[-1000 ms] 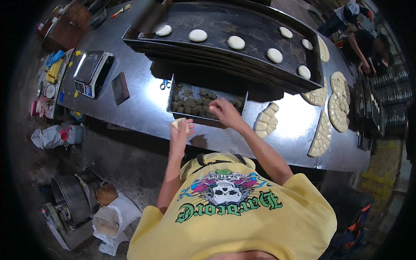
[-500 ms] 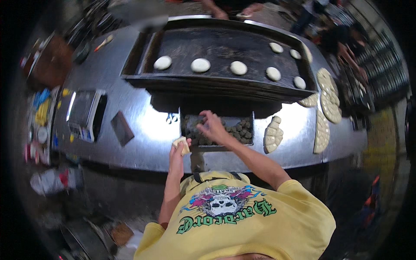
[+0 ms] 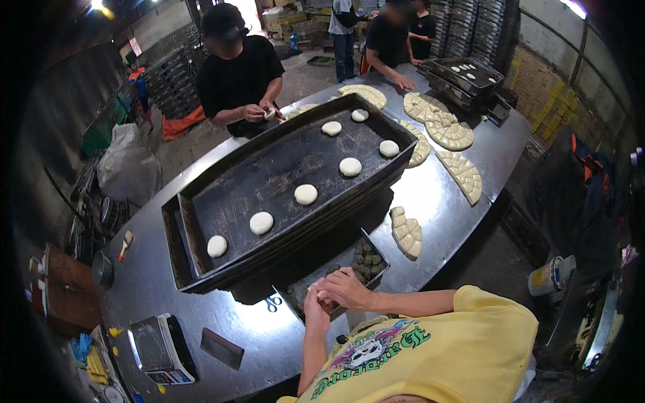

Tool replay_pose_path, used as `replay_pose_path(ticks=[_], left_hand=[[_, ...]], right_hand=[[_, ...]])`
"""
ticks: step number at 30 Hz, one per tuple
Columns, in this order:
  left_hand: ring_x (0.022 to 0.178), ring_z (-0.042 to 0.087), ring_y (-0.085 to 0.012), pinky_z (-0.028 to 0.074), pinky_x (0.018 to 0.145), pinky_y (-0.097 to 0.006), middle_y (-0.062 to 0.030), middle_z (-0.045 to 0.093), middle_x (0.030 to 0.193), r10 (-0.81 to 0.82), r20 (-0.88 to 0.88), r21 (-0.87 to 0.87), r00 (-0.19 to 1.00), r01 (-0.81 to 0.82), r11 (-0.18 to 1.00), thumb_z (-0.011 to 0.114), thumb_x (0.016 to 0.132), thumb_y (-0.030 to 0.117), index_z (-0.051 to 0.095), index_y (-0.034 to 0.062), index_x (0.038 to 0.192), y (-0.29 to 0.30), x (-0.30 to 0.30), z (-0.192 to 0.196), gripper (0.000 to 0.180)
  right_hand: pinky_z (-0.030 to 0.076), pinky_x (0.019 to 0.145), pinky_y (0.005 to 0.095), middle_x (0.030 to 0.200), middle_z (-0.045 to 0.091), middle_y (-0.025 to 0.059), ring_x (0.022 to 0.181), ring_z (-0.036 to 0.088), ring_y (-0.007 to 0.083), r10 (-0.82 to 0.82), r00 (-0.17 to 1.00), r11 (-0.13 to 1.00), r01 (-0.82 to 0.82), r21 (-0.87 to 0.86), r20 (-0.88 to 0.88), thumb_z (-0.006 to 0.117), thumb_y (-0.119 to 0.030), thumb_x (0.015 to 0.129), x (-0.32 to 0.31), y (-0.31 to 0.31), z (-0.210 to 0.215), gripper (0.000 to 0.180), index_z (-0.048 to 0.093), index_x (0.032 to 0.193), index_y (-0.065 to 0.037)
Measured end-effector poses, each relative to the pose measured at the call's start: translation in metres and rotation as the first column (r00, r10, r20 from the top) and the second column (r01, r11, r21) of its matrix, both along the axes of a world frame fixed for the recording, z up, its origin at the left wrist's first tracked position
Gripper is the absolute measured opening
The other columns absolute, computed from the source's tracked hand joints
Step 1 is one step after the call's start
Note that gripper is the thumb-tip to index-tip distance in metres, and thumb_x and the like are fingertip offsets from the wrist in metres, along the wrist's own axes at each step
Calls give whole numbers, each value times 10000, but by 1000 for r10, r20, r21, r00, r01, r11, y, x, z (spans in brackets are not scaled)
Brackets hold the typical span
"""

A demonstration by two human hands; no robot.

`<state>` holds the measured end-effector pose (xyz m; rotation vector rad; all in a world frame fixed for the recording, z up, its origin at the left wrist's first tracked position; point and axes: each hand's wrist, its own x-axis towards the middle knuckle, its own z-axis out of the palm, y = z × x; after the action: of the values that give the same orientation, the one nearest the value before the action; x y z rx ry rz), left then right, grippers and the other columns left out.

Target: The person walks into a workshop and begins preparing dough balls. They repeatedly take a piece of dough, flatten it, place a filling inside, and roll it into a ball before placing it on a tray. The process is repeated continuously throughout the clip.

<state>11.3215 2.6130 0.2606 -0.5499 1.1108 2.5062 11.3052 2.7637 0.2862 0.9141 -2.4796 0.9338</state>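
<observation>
Both hands have drawn together: the left hand (image 3: 316, 310) and right hand (image 3: 344, 289) meet over the filling tray (image 3: 366, 258) at the counter (image 3: 437, 201) edge, fingers pinching a dough piece (image 3: 323, 295)

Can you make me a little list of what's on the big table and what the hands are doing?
left hand: cupped under a pale dough piece
right hand: pressing on that dough from above
filling pan: dark balls inside, just beyond the hands
baking tray: big, black, holding six dough rounds
table: shiny metal, with cut dough rows
scale: near edge
</observation>
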Motion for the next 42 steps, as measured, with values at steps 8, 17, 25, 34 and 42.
replay_pose_path(ticks=[8, 17, 25, 34, 42], left_hand=[[1152, 556, -228, 496, 949, -377, -124, 491, 1300, -476, -408, -437, 779, 290, 851, 499, 1019, 200, 209, 89, 1502, -14, 8, 43, 574], [1284, 470, -247, 377, 1075, -398, -179, 420, 1453, -63, -644, -378, 762, -245, 893, 507, 990, 449, 45, 106, 1536, 36, 19, 53, 793], [1094, 595, -195, 508, 884, -341, -64, 593, 1192, 198, -301, -39, 933, -220, 975, 422, 1009, 371, 476, 112, 1308, 86, 6, 32, 399], [1061, 590, -192, 494, 910, -345, -86, 591, 1165, 99, -276, -87, 956, -128, 988, 407, 1018, 303, 527, 61, 1240, 182, -11, 28, 349], [1335, 403, -246, 290, 1126, -354, -178, 425, 1430, -220, -573, -434, 789, -64, 899, 410, 1028, 273, 335, -30, 1455, 255, -17, 70, 529]], right_hand=[[452, 963, 357, 1177, 536, 101, 1099, 521, 208, 318, 544, 916, 35, -399, 777, 767, -329, 827, -38, 28, 27, 491, 603, 1182, -32], [492, 812, 281, 975, 639, 26, 907, 582, 100, 607, 544, 583, 191, -790, 579, 758, -156, 851, -9, 28, 65, 198, 612, 944, -58], [540, 779, 293, 1035, 603, 92, 910, 602, 182, 176, 871, 861, 89, -500, 458, 706, -199, 896, 2, 60, 42, 290, 621, 1117, -32], [505, 805, 306, 1005, 547, 121, 910, 581, 253, 208, 920, 896, -43, -441, 333, 673, -167, 897, -16, 171, 20, 215, 612, 1044, -23], [472, 741, 261, 945, 615, 22, 866, 561, 85, 373, 672, 712, 235, -662, 640, 712, -261, 906, -51, 240, 38, 248, 632, 940, -28]])
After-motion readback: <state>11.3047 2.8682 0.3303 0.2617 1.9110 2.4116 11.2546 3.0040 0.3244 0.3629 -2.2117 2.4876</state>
